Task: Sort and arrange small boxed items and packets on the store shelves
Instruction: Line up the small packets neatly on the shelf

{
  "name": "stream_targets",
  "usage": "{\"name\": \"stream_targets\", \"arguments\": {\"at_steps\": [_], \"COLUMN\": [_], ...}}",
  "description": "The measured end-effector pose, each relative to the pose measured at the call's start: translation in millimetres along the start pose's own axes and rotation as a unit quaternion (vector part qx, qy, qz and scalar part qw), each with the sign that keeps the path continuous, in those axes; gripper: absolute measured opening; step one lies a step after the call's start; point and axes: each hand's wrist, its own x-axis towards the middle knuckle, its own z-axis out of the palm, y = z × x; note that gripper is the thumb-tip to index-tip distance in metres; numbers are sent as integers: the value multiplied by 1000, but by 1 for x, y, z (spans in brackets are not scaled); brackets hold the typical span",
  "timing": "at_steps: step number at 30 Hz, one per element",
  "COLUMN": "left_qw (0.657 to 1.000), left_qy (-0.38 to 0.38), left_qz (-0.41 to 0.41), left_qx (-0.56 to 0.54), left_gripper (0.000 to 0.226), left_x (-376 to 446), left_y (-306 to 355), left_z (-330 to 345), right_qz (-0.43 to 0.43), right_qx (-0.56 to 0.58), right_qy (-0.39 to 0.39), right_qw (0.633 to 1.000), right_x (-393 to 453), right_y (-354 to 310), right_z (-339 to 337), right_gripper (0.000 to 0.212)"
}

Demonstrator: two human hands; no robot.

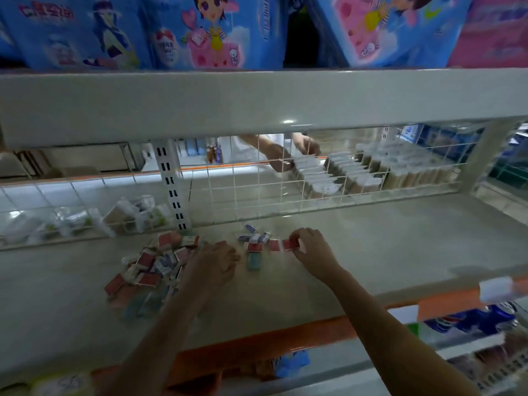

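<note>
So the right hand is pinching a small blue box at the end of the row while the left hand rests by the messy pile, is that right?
Not quite: the box is red, not blue. In the head view the right hand pinches a small red box at the end of the row, while the left hand rests by the messy pile on the shelf.

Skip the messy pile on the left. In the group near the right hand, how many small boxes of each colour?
Some are blurred, so the counts are approximate.
Red boxes: 3, one pinched by the right hand
White-and-blue boxes: 3
Pale teal box: 1
Total: 7
</note>
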Motion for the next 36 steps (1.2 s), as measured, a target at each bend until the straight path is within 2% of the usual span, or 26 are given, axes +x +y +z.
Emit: {"name": "stream_targets", "arguments": {"at_steps": [4,7,12,16,19,27,31,33,36], "left_qw": [994,986,967,946,928,911,896,892,881], "left_qy": [99,115,70,38,6,-30,-100,-124,-115], "left_qz": [26,20,2,-35,-41,-48,-66,-75,-88], "left_qx": [-47,-116,-245,-321,-372,-408,-427,-429,-450], "left_gripper": [37,32,8,24,24,18,7,13,21], "left_x": [-13,-22,-33,-38,-42,-47,-50,-51,-54], "left_y": [13,28,49,57,63,67,69,67,62], "left_z": [-3,-6,-15,-26,-31,-31,-32,-31,-31], "right_qz": [-59,-81,-61,-31,-8,6,4,3,17], "right_qx": [67,122,209,231,282,335,341,345,374], "right_qy": [33,41,13,-49,-83,-105,-107,-111,-116], "right_qw": [995,988,976,971,956,936,934,932,920], "right_x": [-16,-28,-47,-56,-61,-67,-69,-69,-69], "right_y": [-4,-11,-25,-32,-37,-43,-46,-48,-50], "right_z": [-11,-18,-36,-48,-52,-50,-50,-51,-51], "right_gripper": [26,27,12,8,9,13,13,13,15]}}
